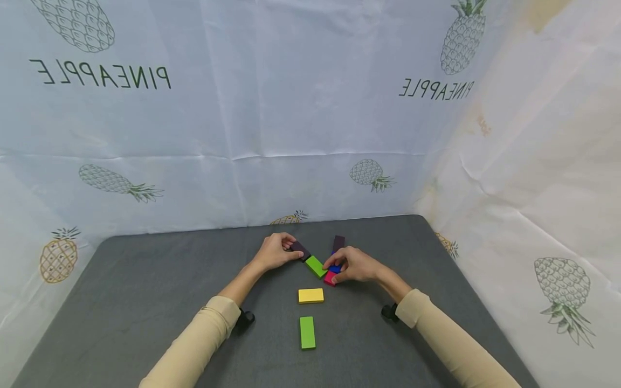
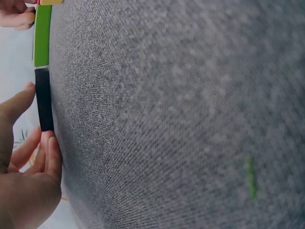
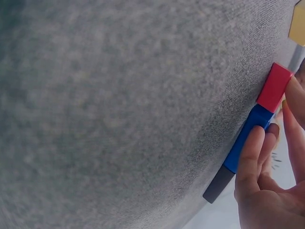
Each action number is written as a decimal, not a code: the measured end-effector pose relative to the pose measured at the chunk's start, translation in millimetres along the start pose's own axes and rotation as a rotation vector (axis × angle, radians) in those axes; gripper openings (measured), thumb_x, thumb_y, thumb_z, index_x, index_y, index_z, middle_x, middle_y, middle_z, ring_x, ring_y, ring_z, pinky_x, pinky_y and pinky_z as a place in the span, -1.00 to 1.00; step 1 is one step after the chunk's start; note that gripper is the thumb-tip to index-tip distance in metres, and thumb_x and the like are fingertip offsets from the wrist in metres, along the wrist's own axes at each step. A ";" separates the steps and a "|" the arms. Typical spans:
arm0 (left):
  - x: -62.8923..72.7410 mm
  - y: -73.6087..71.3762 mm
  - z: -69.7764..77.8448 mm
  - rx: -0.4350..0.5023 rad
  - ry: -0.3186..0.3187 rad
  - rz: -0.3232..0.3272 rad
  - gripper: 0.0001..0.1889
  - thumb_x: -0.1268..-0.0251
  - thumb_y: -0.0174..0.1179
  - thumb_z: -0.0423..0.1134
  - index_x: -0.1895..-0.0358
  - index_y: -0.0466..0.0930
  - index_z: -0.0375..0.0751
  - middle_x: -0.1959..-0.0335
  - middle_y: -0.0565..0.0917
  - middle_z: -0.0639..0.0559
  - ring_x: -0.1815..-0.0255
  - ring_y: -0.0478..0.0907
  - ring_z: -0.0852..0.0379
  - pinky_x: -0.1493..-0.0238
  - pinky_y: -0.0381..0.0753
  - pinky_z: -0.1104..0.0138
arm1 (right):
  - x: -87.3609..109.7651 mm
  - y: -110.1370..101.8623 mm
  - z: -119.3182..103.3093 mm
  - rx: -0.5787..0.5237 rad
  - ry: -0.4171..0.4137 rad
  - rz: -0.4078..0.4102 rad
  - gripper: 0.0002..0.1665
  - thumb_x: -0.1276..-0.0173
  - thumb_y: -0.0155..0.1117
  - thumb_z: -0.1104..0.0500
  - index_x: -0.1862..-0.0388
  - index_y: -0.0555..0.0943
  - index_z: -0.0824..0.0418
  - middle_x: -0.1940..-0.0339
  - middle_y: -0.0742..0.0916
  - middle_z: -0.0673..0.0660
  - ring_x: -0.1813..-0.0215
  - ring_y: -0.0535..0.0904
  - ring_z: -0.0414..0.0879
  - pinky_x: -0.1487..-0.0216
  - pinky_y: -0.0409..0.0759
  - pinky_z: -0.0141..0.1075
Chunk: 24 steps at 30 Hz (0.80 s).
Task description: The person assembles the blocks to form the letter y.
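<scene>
On the left, my left hand (image 1: 275, 252) pinches a black block (image 1: 299, 249), thumb on its near side and fingers at its outer end. That block meets a green block (image 1: 316, 267) end to end, both lying aslant on the table. My right hand (image 1: 359, 265) has its thumb against a red block (image 3: 275, 88), with the index fingertip opposite. Its other fingers rest along a blue block (image 3: 243, 143), partly hidden by them in the head view. Beyond the blue block, a second black block (image 1: 338, 243) continues the line. The two lines converge near the red block.
Nearer the body, a yellow block (image 1: 311, 296) lies crosswise, and another green block (image 1: 308, 333) points lengthwise below it. The grey table (image 1: 160, 302) ends at a hanging pineapple-print cloth (image 1: 291, 118) at the back and right.
</scene>
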State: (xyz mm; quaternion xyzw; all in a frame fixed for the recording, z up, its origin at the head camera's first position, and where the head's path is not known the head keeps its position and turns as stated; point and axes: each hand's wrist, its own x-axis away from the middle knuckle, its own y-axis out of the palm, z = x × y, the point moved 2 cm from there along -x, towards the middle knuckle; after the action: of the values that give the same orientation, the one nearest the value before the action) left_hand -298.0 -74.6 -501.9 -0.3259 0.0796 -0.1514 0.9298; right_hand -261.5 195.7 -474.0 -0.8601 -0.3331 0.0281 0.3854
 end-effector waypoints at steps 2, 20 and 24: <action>0.2 0.3 0.2 0.000 0.005 0.002 -0.54 -0.37 0.52 -0.20 -0.20 0.71 -0.43 -0.08 0.79 -0.29 -0.05 0.74 -0.12 -0.21 0.73 0.01 | -0.4 -0.1 -0.2 0.002 -0.002 -0.001 -0.63 -0.39 0.59 0.21 -0.16 0.82 0.14 -0.19 0.73 0.23 -0.04 0.58 -0.11 0.04 0.65 -0.41; 0.3 3.0 1.3 -0.022 0.032 0.007 -0.55 -0.35 0.54 -0.17 -0.15 0.74 -0.42 -0.02 0.81 -0.27 -0.01 0.76 -0.09 -0.17 0.75 0.03 | -1.3 0.7 2.2 -0.005 0.015 -0.001 -0.63 -0.39 0.60 0.20 -0.16 0.82 0.14 -0.19 0.73 0.24 0.00 0.57 -0.09 0.08 0.65 -0.40; 0.8 2.3 2.3 -0.020 0.028 0.009 -0.54 -0.34 0.54 -0.17 -0.15 0.73 -0.43 -0.02 0.80 -0.28 0.00 0.75 -0.12 -0.17 0.75 0.01 | -1.5 0.6 1.7 -0.003 0.018 0.002 -0.62 -0.38 0.60 0.21 -0.16 0.82 0.13 -0.19 0.73 0.24 -0.01 0.57 -0.10 0.07 0.65 -0.40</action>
State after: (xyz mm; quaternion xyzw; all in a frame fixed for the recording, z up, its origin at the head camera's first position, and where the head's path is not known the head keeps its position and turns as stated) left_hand -296.2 -71.8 -501.6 -0.3327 0.0957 -0.1508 0.9260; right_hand -262.8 195.7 -475.9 -0.8612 -0.3288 0.0203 0.3870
